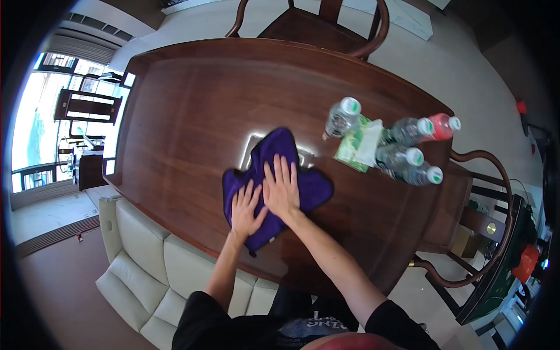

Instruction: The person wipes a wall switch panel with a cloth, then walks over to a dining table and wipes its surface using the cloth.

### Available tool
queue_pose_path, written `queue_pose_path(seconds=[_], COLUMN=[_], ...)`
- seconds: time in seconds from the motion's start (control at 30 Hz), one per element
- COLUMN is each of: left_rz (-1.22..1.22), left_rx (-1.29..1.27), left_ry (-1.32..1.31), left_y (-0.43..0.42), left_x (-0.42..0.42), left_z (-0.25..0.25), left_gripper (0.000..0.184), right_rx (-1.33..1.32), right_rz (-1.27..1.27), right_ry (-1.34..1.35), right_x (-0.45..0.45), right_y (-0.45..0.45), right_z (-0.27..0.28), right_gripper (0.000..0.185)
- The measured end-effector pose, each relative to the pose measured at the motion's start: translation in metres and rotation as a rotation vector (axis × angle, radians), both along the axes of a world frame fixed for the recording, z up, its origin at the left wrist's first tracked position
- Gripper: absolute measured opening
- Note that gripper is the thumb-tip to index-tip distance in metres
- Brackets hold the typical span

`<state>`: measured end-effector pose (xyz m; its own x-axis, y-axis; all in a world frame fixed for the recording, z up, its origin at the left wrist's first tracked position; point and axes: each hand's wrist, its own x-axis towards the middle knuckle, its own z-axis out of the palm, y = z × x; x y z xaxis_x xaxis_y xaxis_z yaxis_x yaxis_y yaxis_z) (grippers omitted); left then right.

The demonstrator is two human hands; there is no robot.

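Note:
A purple cloth (315, 189) with a dark edge lies spread, with a few folds, on the glossy brown wooden table (186, 99). Pressed flat on its left part is my left hand (247, 211), fingers stretched out. My right hand (281, 189) also lies flat on the cloth, a little farther forward and close beside the left, fingers extended. Neither hand grasps the cloth. What lies beneath the palms is hidden.
To the right on the table stand several clear bottles (342, 118), a pinkish-red bottle (441, 126) and a green tissue pack (352, 146). Wooden chairs (315, 29) stand at the far and right sides. A cream sofa (140, 233) borders the near left edge.

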<state>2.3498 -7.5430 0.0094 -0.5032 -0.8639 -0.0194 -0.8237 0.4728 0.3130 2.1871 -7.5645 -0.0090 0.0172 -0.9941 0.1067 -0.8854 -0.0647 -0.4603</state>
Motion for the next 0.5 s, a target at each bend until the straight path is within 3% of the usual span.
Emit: queue_pose_path(seconds=[0.2,0.5], left_rz=[-0.125,-0.180], left_rx=[-0.134,-0.235], left_ry=[0.014,0.145], left_y=[-0.184,-0.326], left_x=[-0.026,-0.072], left_z=[-0.011,-0.029], left_gripper=[0.065,0.062], right_rx=[-0.101,-0.220], right_rz=[-0.353,-0.561], right_ry=[0.062,0.179], right_x=[-0.007,-0.046], right_y=[-0.162,-0.301], right_z=[-0.010,-0.030], right_gripper=[0.051,0.052])
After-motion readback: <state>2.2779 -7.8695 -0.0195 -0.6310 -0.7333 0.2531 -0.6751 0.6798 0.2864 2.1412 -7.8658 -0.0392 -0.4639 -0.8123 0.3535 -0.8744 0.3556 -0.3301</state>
